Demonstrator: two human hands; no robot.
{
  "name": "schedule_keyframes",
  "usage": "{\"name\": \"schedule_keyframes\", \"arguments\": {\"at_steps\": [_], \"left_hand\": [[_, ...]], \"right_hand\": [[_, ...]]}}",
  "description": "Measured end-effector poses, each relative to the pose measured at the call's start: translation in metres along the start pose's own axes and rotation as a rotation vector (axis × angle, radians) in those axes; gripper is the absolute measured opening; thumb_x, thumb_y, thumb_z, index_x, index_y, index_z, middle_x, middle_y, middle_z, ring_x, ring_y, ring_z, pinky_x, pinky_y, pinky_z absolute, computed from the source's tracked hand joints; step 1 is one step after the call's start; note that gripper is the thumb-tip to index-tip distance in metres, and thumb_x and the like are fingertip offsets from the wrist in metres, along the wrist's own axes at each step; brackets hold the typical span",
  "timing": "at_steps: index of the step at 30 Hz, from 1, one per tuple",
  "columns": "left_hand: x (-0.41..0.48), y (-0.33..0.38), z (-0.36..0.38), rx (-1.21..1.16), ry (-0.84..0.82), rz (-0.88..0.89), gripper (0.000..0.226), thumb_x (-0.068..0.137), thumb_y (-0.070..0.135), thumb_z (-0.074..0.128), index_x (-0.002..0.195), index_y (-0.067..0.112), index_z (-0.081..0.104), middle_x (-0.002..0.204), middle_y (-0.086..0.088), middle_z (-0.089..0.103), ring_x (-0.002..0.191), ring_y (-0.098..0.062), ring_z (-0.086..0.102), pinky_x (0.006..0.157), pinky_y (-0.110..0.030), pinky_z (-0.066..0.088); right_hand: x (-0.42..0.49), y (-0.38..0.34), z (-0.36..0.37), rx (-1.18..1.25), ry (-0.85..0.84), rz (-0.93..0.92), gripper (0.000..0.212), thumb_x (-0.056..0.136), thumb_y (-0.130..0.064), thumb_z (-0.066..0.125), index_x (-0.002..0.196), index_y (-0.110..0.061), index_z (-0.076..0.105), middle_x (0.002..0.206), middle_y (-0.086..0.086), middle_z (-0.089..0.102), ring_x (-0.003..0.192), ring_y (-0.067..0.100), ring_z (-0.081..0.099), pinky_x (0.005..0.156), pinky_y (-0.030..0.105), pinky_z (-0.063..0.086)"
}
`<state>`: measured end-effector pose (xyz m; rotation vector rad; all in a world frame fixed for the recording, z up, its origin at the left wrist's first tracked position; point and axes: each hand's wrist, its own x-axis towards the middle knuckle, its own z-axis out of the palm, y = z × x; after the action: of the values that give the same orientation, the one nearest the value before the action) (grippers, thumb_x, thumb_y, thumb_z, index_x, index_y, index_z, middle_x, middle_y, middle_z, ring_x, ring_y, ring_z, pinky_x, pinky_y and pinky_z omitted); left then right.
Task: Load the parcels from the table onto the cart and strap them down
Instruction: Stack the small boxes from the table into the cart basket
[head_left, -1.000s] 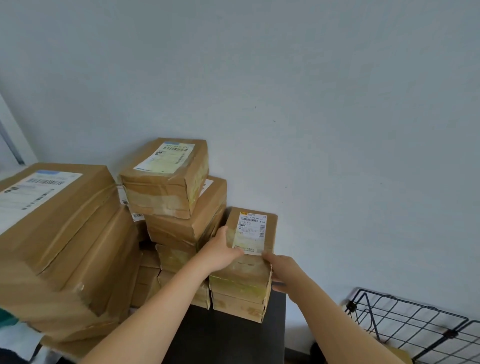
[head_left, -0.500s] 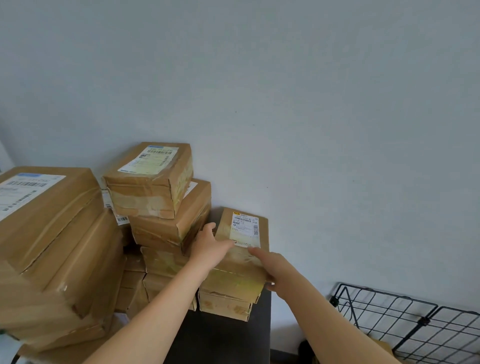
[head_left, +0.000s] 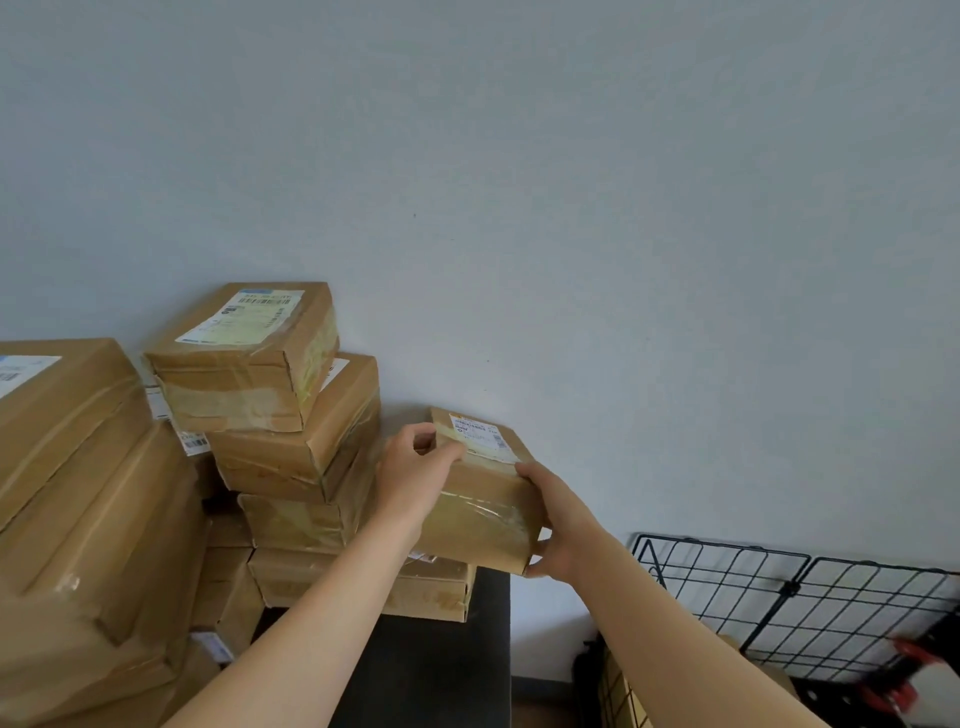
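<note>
The large stack (head_left: 78, 493) and middle stack (head_left: 291, 441) crowd the dark surface (head_left: 441, 665) to my left, one wire cart (head_left: 789, 590) stands lower right, and the one parcel (head_left: 483, 504), above the surface's right edge, runs lengthwise toward the wall (head_left: 571, 208), label up, gripped at its sides by my left hand (head_left: 415, 467) and right hand (head_left: 561, 525).

Parcel storage corner: taped, labelled cardboard parcels (head_left: 270, 457) stacked on dark table (head_left: 441, 654), wire-mesh cart (head_left: 831, 603) beside
</note>
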<state>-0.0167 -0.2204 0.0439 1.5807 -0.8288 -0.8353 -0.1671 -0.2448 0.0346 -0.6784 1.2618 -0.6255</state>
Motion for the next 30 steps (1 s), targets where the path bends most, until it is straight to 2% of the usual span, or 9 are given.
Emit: {"name": "schedule_keyframes", "arguments": {"at_steps": [5,7,11,13,16,21,25,27,30], "left_hand": [[0.0,0.002,0.003,-0.08,-0.04,-0.03,0.028,0.085,0.036,0.063,0.106,0.019,0.058,0.11,0.001,0.06,0.096,-0.012,0.058,0.082,-0.032,0.047],[0.005,0.0,0.003,-0.087,-0.046,-0.09,0.041,0.082,0.044,0.064,0.112,0.018,0.055,0.114,-0.002,0.061,0.101,-0.018,0.058,0.088,-0.038,0.048],[0.007,-0.004,0.0,-0.146,-0.188,-0.389,0.079,0.063,0.067,0.068,0.126,0.023,0.048,0.119,-0.008,0.059,0.103,-0.026,0.057,0.08,-0.04,0.048],[0.008,-0.005,0.0,-0.176,-0.262,-0.447,0.074,0.066,0.06,0.07,0.126,0.022,0.049,0.117,-0.009,0.059,0.104,-0.028,0.057,0.081,-0.041,0.049],[0.011,-0.01,0.002,-0.174,-0.293,-0.39,0.062,0.073,0.042,0.072,0.127,0.02,0.049,0.111,-0.009,0.061,0.099,-0.027,0.058,0.082,-0.042,0.05],[-0.004,-0.016,0.017,-0.242,-0.35,-0.249,0.066,0.078,0.018,0.068,0.134,0.027,0.035,0.113,-0.004,0.057,0.096,-0.02,0.055,0.07,-0.034,0.047],[-0.014,-0.024,0.033,-0.304,-0.436,-0.233,0.065,0.078,0.011,0.064,0.133,0.031,0.036,0.111,-0.001,0.057,0.096,-0.021,0.056,0.069,-0.035,0.047],[-0.02,-0.028,0.042,-0.312,-0.475,-0.233,0.061,0.078,0.009,0.062,0.129,0.032,0.039,0.111,-0.003,0.058,0.098,-0.024,0.057,0.073,-0.038,0.049],[-0.032,-0.03,0.056,-0.351,-0.52,-0.228,0.055,0.081,0.007,0.057,0.127,0.03,0.042,0.111,-0.006,0.061,0.099,-0.027,0.059,0.077,-0.041,0.051]], "right_hand": [[-0.003,-0.001,-0.014,0.008,0.022,-0.009,0.035,0.077,-0.041,0.064,0.106,-0.022,0.055,0.104,0.007,0.057,0.104,0.029,0.055,0.07,0.039,0.048],[-0.004,-0.002,-0.019,0.013,0.021,-0.035,0.034,0.078,-0.04,0.064,0.105,-0.023,0.055,0.105,0.006,0.056,0.102,0.028,0.055,0.069,0.039,0.048],[-0.006,-0.002,-0.026,0.004,0.001,-0.113,0.024,0.082,-0.035,0.061,0.103,-0.024,0.056,0.106,0.005,0.055,0.1,0.025,0.055,0.074,0.039,0.05],[-0.006,-0.001,-0.032,-0.021,-0.012,-0.16,0.025,0.083,-0.031,0.059,0.107,-0.023,0.056,0.106,0.003,0.055,0.098,0.023,0.054,0.079,0.04,0.049],[-0.01,0.0,-0.042,-0.037,-0.038,-0.205,0.023,0.084,-0.022,0.055,0.106,-0.024,0.059,0.107,0.003,0.057,0.097,0.022,0.054,0.088,0.042,0.047],[-0.012,0.007,-0.051,-0.115,0.037,-0.245,0.053,0.073,-0.018,0.063,0.124,-0.02,0.055,0.116,0.005,0.065,0.108,0.027,0.061,0.091,0.043,0.053],[-0.019,0.015,-0.063,-0.067,0.167,-0.255,0.026,0.086,-0.017,0.062,0.112,-0.021,0.059,0.109,0.005,0.068,0.105,0.026,0.063,0.093,0.046,0.052],[-0.024,0.02,-0.073,-0.041,0.191,-0.246,0.03,0.086,-0.02,0.065,0.115,-0.021,0.058,0.107,0.005,0.07,0.101,0.025,0.066,0.09,0.045,0.054],[-0.035,0.026,-0.09,0.021,0.157,-0.202,0.033,0.084,-0.026,0.067,0.115,-0.018,0.059,0.098,0.005,0.074,0.085,0.022,0.07,0.073,0.037,0.059]]}}
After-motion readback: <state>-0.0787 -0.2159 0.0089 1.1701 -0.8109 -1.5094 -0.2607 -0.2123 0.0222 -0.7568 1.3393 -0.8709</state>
